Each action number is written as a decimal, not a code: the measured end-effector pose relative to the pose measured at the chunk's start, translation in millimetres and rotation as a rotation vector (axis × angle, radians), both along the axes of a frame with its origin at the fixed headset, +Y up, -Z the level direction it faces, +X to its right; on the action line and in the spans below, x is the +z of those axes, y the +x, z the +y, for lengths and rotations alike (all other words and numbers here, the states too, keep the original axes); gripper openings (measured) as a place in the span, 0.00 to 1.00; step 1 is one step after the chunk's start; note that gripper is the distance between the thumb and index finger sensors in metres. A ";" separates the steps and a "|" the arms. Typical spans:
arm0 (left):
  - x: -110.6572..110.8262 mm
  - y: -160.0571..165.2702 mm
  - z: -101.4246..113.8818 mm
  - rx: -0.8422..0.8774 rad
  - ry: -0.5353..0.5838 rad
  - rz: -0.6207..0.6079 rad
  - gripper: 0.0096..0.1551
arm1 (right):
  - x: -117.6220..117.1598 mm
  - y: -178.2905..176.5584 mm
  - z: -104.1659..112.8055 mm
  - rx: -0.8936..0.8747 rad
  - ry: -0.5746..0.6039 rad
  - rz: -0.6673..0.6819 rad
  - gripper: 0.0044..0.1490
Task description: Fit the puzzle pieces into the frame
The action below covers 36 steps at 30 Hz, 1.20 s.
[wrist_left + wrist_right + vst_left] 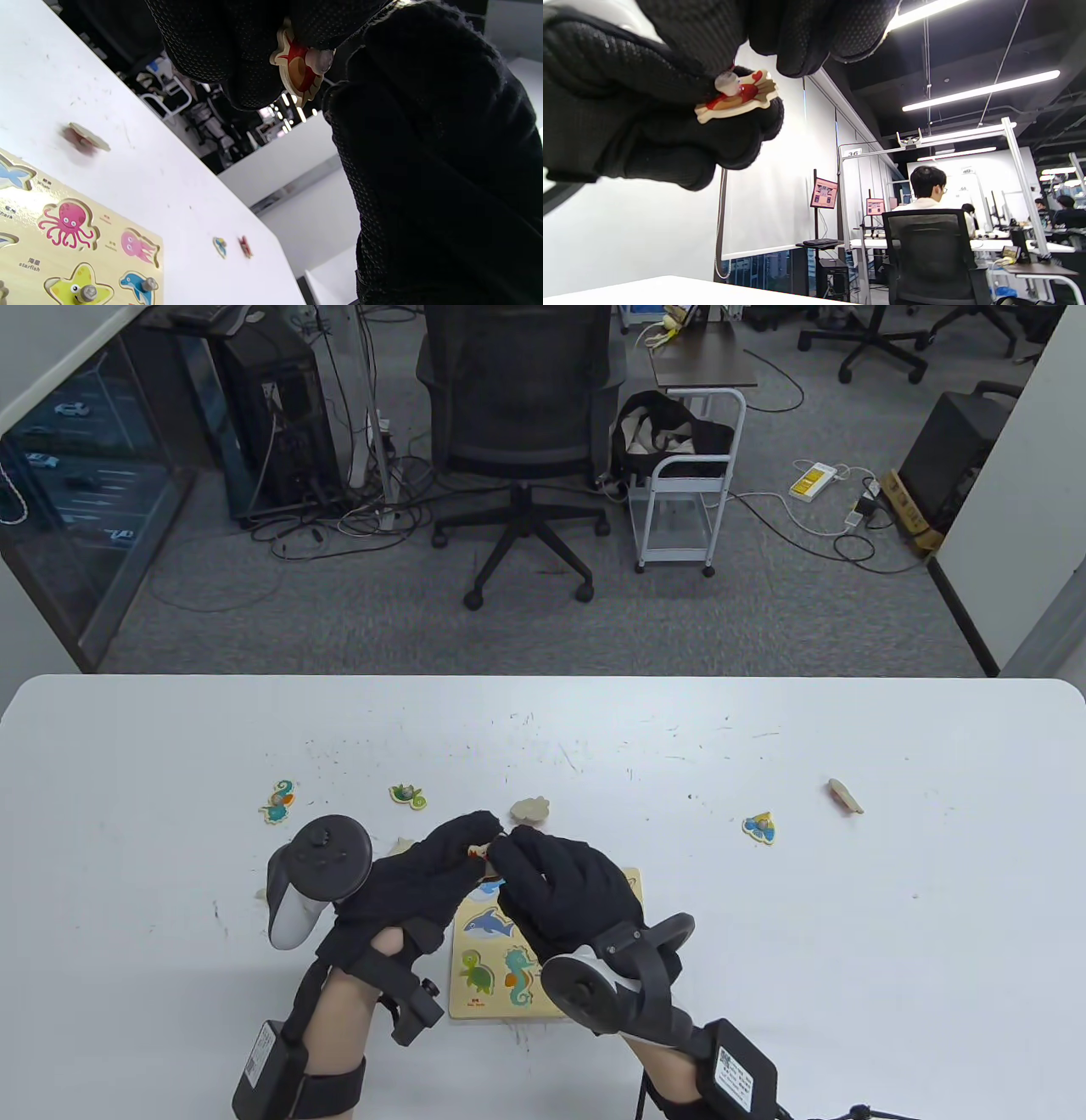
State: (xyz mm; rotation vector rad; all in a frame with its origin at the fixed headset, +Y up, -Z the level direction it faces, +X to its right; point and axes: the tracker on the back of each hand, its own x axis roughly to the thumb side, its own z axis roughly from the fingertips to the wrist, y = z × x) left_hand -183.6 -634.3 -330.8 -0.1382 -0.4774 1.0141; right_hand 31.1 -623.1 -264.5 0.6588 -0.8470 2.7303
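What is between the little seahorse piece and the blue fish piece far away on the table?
In the table view, between the seahorse piece and blue fish piece lie a turtle piece and a plain wooden piece.

Both hands, the left hand [424, 891] and the right hand [564, 891], wear black textured gloves with grey-and-black trackers; bare forearms carry black strapped boxes.

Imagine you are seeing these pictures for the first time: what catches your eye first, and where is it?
Two black-gloved hands, left hand and right hand, meet above the board near the table's front edge, together holding a small red crab piece in the air. Loose pieces lie scattered on the white table beyond, such as a seahorse at left.
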 end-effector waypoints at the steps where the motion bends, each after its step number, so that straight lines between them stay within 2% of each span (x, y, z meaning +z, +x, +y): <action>1: 0.2 0.4 0.2 -0.002 0.001 -0.002 0.31 | 0.3 -1.5 -0.6 0.011 0.005 -0.010 0.35; 9: 1.4 6.3 -0.1 -0.024 -0.014 -0.037 0.33 | -3.5 -8.5 -9.2 0.050 0.021 -0.073 0.33; 17: -1.4 5.9 -3.4 -0.006 -0.048 -0.066 0.34 | -5.0 -7.4 -8.9 0.033 0.004 -0.057 0.32; 25: -0.3 6.9 -2.8 -0.043 -0.018 -0.058 0.36 | -8.5 -1.6 -5.6 0.016 -0.028 -0.062 0.31; 29: 3.3 2.5 1.2 -0.137 0.072 0.043 0.40 | -11.9 1.2 -4.1 0.043 -0.066 -0.085 0.31; 32: 7.1 -1.3 5.1 -0.322 0.195 0.199 0.40 | -15.4 4.5 -3.8 0.065 -0.104 -0.105 0.30; 36: 8.9 -4.7 6.6 -0.537 0.300 0.345 0.40 | -21.8 13.1 -9.8 0.100 -0.194 -0.107 0.30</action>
